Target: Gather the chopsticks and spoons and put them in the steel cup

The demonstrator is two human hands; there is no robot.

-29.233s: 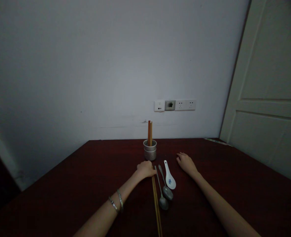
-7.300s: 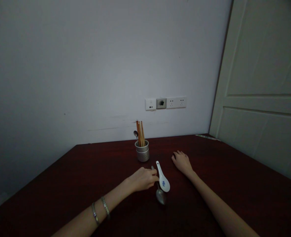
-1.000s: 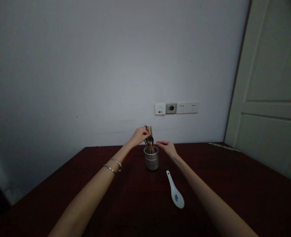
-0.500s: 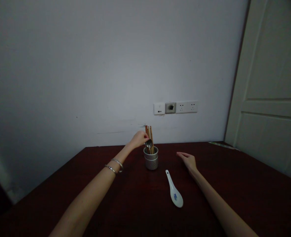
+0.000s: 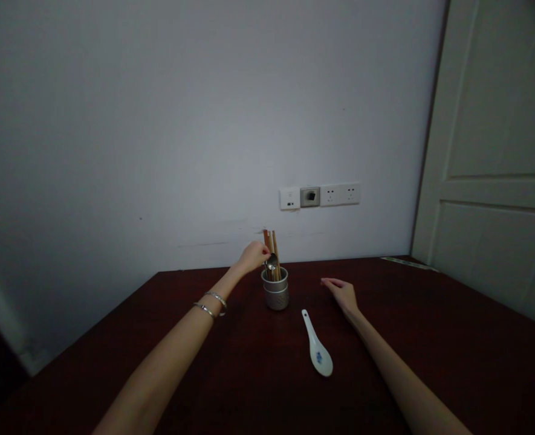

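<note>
1. The left hand [image 5: 254, 255] is closed in a pinch on the bowl end of a metal spoon [image 5: 272, 262], at the mouth of the metal utensil cup [image 5: 277, 297].
2. That spoon is bowl up, in front of the wooden chopsticks [image 5: 275, 246]; how far down its handle reaches is hidden by the cup.
3. The chopsticks stand in the cup, leaning slightly, their upper ends above its rim.
4. The cup sits upright on the dark red worktop [image 5: 231, 362], towards the wall [image 5: 204, 151].
5. The right hand [image 5: 343, 294] is open and holds nothing, fingers extended together towards the cup but well apart from it.
6. Between the forearms, the white ceramic spoon [image 5: 317, 345] lies on the worktop, its holed handle end near the cup and its blue-marked bowl closer to the camera.
7. Two silver-coloured bracelets [image 5: 216, 298] circle the left wrist.
8. Wall sockets [image 5: 340, 194] are behind the worktop, with a pale panelled door [image 5: 494, 163] at the right.
</note>
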